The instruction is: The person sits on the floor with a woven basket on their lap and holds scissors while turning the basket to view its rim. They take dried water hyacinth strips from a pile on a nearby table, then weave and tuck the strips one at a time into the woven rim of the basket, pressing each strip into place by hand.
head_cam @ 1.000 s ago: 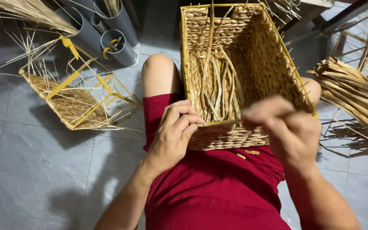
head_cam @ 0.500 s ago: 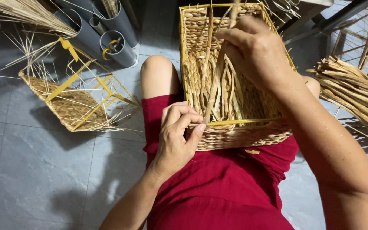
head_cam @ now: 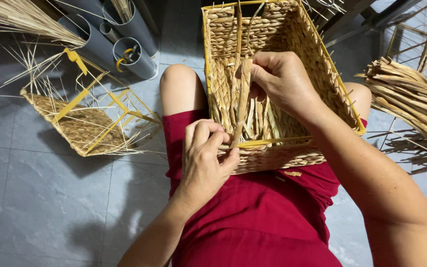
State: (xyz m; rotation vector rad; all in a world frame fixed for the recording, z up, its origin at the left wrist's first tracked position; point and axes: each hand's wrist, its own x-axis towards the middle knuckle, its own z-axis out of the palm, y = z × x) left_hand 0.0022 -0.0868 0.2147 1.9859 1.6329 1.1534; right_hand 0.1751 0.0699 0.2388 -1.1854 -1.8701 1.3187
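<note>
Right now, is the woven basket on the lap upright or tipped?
Upright, mouth toward the camera. The woven basket rests on the lap with its yellow rim on top and loose strips standing inside, pinched by both hands.

A woven basket (head_cam: 277,94) rests on the person's lap, between the knees, with loose strips lying inside it. The left hand (head_cam: 206,158) sits at the basket's near rim, and the right hand (head_cam: 282,81) is above its middle, pinching a strip (head_cam: 243,96) that runs down to the left fingers. On the floor to the left lies an unfinished basket base (head_cam: 82,126), with pipes (head_cam: 119,47) behind it, and to the right of the basket lies a bundle of strips (head_cam: 411,101).
</note>
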